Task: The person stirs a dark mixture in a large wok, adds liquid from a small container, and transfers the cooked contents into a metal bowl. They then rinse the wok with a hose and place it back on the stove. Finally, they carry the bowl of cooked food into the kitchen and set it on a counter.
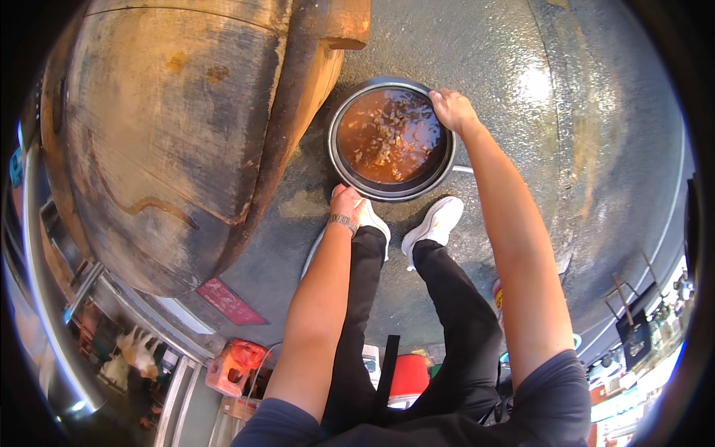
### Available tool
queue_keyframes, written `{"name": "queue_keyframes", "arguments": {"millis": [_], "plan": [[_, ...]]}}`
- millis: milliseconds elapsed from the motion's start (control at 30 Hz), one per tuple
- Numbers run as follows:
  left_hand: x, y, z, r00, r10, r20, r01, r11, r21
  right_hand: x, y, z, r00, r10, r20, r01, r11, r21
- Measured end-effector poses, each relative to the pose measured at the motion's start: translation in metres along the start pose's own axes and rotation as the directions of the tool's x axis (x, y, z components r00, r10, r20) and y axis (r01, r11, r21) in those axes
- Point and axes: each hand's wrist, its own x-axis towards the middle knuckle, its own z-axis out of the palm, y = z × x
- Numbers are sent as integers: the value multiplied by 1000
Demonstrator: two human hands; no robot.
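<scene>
A round, dark-rimmed basin [333,146] is in front of my feet, holding reddish-brown liquid [357,120]. Pale and dark pieces [391,131] of something, too unclear to name, gather mid-liquid. My right hand [453,110] grips the rim at the far right, fingers curled over the edge. On the near left side, my left hand [347,202], with a metal-banded watch [343,222] at the wrist, holds the same rim. Its fingers are partly hidden. Whether the basin touches the pavement or is held just above it, I cannot tell.
A large worn wooden tabletop [173,123] with a thick beam [346,22] stands close on the left. Wet pavement [564,184] spreads rightward. Below are my white shoes [438,220], a red printed sheet [232,302], an orange-red crate [232,369] and a red container [408,375].
</scene>
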Motion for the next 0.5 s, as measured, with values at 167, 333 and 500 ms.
{"name": "queue_keyframes", "arguments": {"millis": [167, 333, 500], "plan": [[-57, 7, -7, 991, 25, 133, -33, 998, 60, -53, 13, -16, 996, 78, -48, -73, 994, 85], [-161, -11, -36, 990, 129, 56, -137, 976, 169, -162, -23, -81, 997, 73, -9, -72, 996, 55], [-330, 1, -70, 968, 224, 111, -241, 956, 169, -294, -75, -163, 992, 128, -4, -124, 967, 223]]}}
